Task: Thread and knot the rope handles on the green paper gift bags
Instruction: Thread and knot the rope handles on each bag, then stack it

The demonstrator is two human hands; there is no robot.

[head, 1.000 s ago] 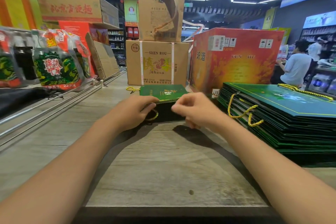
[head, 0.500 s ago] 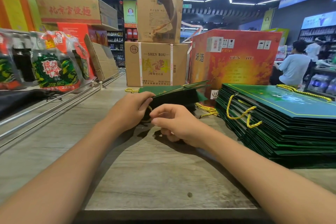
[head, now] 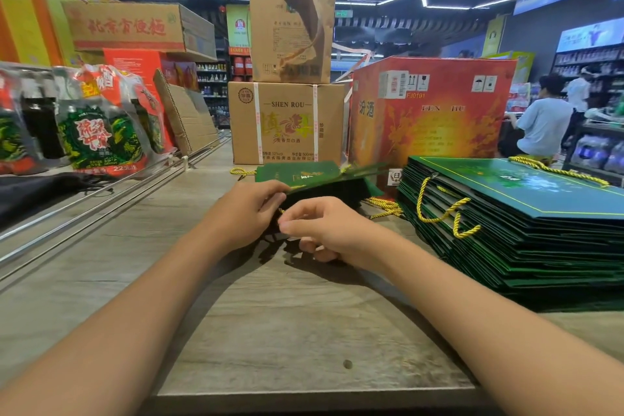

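A flat green paper gift bag (head: 324, 187) lies in front of me on the wooden table (head: 287, 321), its near edge lifted and its mouth slightly open. My left hand (head: 246, 213) grips that near edge from the left. My right hand (head: 332, 230) sits just in front of the bag, thumb and forefinger pinching the end of a yellow rope (head: 281, 212) at the bag's edge. More yellow rope (head: 385, 206) trails out to the right of the bag. Another green bag (head: 297, 170) lies flat behind it.
A tall stack of flat green bags (head: 526, 223) with yellow rope handles (head: 442, 213) fills the right side. Cardboard cartons (head: 287, 121) and a red carton (head: 432, 111) stand behind. Packaged goods (head: 101, 125) and metal rails (head: 101, 199) line the left. A person (head: 543, 121) stands far right.
My right hand has moved left from the bag's right corner to the rope end beside my left hand. The bag's near edge has lifted and its mouth has opened.
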